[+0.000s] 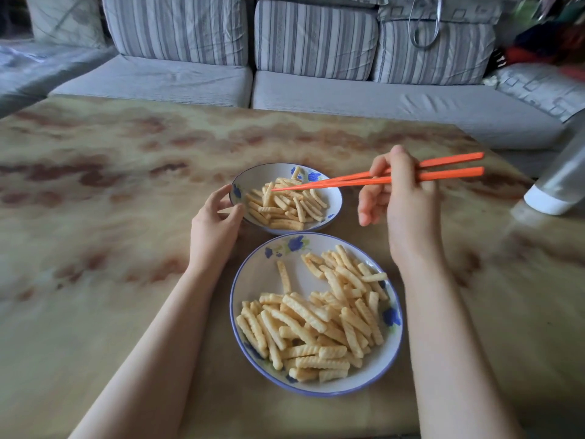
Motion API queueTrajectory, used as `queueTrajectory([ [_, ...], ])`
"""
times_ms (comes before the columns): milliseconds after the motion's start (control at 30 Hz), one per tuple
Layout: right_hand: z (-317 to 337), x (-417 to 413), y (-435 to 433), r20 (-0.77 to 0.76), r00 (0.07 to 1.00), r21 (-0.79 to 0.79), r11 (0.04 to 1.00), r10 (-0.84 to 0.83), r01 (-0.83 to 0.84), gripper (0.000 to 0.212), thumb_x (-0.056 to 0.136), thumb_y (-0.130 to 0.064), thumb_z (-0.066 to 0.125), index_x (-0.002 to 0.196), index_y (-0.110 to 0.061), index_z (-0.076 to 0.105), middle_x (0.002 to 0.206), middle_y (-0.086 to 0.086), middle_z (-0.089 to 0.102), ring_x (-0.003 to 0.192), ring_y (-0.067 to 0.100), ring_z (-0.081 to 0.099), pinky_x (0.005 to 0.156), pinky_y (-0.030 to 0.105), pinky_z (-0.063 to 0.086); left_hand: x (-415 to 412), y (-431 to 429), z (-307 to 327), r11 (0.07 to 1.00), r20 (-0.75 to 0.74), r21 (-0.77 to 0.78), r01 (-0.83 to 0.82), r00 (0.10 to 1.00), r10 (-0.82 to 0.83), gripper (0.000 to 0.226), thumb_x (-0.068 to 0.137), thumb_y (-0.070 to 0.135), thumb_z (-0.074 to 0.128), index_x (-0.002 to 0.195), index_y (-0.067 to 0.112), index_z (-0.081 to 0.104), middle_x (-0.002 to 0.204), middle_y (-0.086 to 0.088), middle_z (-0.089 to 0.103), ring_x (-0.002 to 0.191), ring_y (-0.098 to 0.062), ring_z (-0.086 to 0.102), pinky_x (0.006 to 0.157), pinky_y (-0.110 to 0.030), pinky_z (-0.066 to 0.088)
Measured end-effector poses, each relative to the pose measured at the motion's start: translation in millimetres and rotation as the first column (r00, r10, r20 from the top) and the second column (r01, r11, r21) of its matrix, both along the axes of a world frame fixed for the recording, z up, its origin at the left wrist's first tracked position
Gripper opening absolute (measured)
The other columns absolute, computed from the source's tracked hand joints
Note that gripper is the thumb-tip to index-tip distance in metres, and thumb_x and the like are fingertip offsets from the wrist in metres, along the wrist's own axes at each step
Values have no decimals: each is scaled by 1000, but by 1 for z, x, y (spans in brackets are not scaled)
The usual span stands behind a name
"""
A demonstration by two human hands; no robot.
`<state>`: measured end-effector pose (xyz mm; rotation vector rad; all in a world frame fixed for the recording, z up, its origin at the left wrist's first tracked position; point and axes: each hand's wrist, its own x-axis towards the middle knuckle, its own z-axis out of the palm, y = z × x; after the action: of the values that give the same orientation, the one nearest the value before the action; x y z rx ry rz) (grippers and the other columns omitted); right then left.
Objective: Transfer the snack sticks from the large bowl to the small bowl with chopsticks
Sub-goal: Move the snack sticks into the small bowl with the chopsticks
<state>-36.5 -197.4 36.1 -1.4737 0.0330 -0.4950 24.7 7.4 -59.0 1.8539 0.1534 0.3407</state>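
The large white bowl (253, 280) with a blue rim and blue flowers sits close to me, filled with several ridged yellow snack sticks (316, 324). Just behind it stands the small matching bowl (262, 177), also holding several snack sticks (285, 205). My right hand (399, 198) grips a pair of orange chopsticks (364, 179). Their tips reach over the small bowl and touch a stick there. My left hand (215, 223) clasps the small bowl's left rim between thumb and fingers.
Both bowls rest on a marbled tan and brown table (110, 201). A grey bottle with a white base (557, 188) stands at the table's right edge. A striped grey sofa (285, 74) runs along behind the table.
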Motion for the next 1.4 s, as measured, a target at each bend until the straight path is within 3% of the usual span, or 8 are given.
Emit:
queueTrajectory([
  [267, 28, -31, -29, -159, 968, -263, 937, 193, -230, 40, 102, -27, 37, 67, -11, 50, 37, 6, 44, 28, 22, 36, 36, 18, 25, -1, -1, 2, 1000, -10, 7, -4, 1000, 4, 41, 89, 21, 59, 130, 28, 58, 104, 4, 68, 82, -13, 66, 77, -22, 48],
  [533, 25, -36, -22, -212, 915, -315, 863, 343, -396, 39, 102, -26, 38, 69, -8, 50, 38, 10, 46, 27, 23, 39, 34, 19, 26, -1, 0, 1, 1000, -6, 14, -1, 1000, 1, 41, 89, 20, 58, 129, 28, 58, 104, 3, 69, 76, -13, 66, 76, -25, 52],
  [733, 22, -30, -16, -192, 949, -330, 894, 251, -303, 43, 102, -28, 38, 63, -12, 49, 38, 10, 43, 29, 23, 36, 34, 20, 30, 0, 0, 1, 1000, -6, 12, 3, 1000, -3, 41, 89, 20, 58, 130, 28, 58, 104, 3, 69, 78, -15, 67, 72, -21, 50],
  [800, 21, -29, -17, -173, 959, -311, 912, 223, -268, 44, 102, -27, 37, 62, -12, 49, 37, 9, 42, 29, 23, 36, 35, 20, 29, 0, 0, 2, 1000, -8, 21, -1, 1000, 1, 41, 89, 19, 58, 130, 27, 58, 102, 4, 67, 75, -6, 64, 68, -10, 46],
  [967, 22, -24, -15, -54, 993, -136, 984, 106, -113, 43, 103, -25, 35, 63, -12, 47, 34, 2, 42, 27, 21, 35, 35, 21, 27, -1, 1, 2, 1000, -9, 10, 0, 1000, 0, 41, 89, 20, 58, 130, 28, 58, 104, 5, 68, 79, -7, 64, 69, -11, 45],
  [1133, 11, -7, 0, 36, 998, 2, 998, -59, 59, 41, 103, -22, 35, 64, -13, 47, 35, 0, 44, 28, 19, 40, 37, 27, 25, -1, 0, 2, 1000, -1, 11, -8, 1000, 8, 40, 90, 19, 58, 129, 26, 58, 101, 6, 68, 65, 4, 61, 54, -1, 40],
  [1200, 3, 0, 7, 30, 997, 7, 998, -67, 66, 41, 103, -24, 35, 65, -13, 47, 36, 1, 44, 28, 20, 41, 35, 22, 26, -1, -1, 2, 1000, 4, 11, -8, 1000, 8, 39, 90, 18, 58, 129, 26, 58, 97, 7, 66, 60, 10, 59, 55, 0, 39],
  [1400, -23, 15, 16, -24, 999, -88, 996, 32, -34, 37, 105, -25, 34, 73, -12, 49, 41, 6, 50, 32, 20, 47, 36, 22, 30, 0, 0, 1, 1000, 9, 30, -5, 1000, 4, 40, 90, 18, 57, 130, 25, 58, 103, 4, 67, 69, -1, 63, 56, -1, 41],
])
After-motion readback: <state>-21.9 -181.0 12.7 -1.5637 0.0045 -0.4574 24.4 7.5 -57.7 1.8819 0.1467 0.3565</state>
